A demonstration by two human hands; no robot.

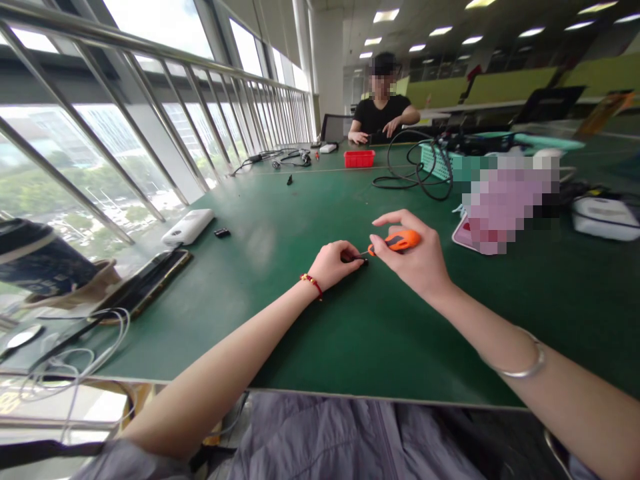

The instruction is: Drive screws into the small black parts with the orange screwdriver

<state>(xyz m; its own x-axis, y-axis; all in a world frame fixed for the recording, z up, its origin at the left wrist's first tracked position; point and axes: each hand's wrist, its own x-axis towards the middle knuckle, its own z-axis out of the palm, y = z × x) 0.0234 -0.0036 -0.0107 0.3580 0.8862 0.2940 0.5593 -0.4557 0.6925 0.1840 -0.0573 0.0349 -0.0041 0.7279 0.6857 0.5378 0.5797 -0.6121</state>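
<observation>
While the left hand (336, 265) pinched a small black part (365, 262) between its fingers on the smooth green bench (280, 333), the right hand (421, 261) clasped a bulbous orange-and-grey screwdriver (400, 241) in its fingers; its slim metal shaft (365, 253) pointed at the part, contact indeterminable.

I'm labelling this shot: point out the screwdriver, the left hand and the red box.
Screwdriver (404, 240): head view, on its handle.
Left hand (332, 263): head view, back of the hand.
Red box (359, 160): head view, front wall.
</observation>
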